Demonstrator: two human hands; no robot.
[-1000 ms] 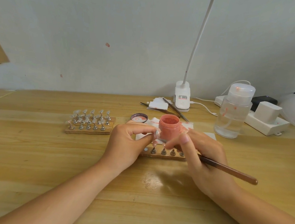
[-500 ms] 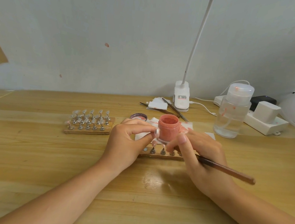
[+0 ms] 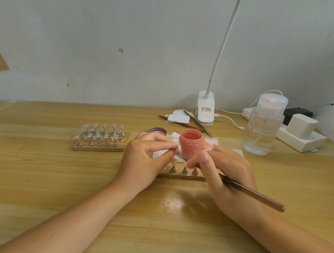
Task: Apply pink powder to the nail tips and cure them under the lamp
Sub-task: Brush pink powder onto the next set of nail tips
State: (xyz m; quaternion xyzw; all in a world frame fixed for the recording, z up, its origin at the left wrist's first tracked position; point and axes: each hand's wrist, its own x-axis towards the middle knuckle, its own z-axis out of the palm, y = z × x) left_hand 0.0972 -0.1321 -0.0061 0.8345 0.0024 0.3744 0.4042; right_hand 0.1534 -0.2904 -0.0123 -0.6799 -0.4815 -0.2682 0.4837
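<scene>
An open jar of pink powder [image 3: 190, 143] stands mid-table on white paper. My left hand [image 3: 145, 160] pinches a clear nail tip [image 3: 178, 148] on its stand, right beside the jar. My right hand [image 3: 226, 171] grips a brown brush [image 3: 254, 195], its metal end pointing at that nail tip. Below the hands lies a wooden holder [image 3: 182, 175] with several metal stands; one of them carries a pink-coated tip [image 3: 174, 161]. The white gooseneck lamp [image 3: 205, 109] is clamped at the table's back edge.
A second wooden holder [image 3: 101, 138] with several clear tips sits to the left. The jar's lid [image 3: 157, 130] lies behind my left hand. A clear pump bottle [image 3: 264, 126], a white power strip [image 3: 301, 137], spare brushes and paper pads [image 3: 179, 118] stand at the back right.
My right hand has shifted the brush slightly left, bringing its tip closer to the nail tip. My left hand keeps its pinch beside the jar.
</scene>
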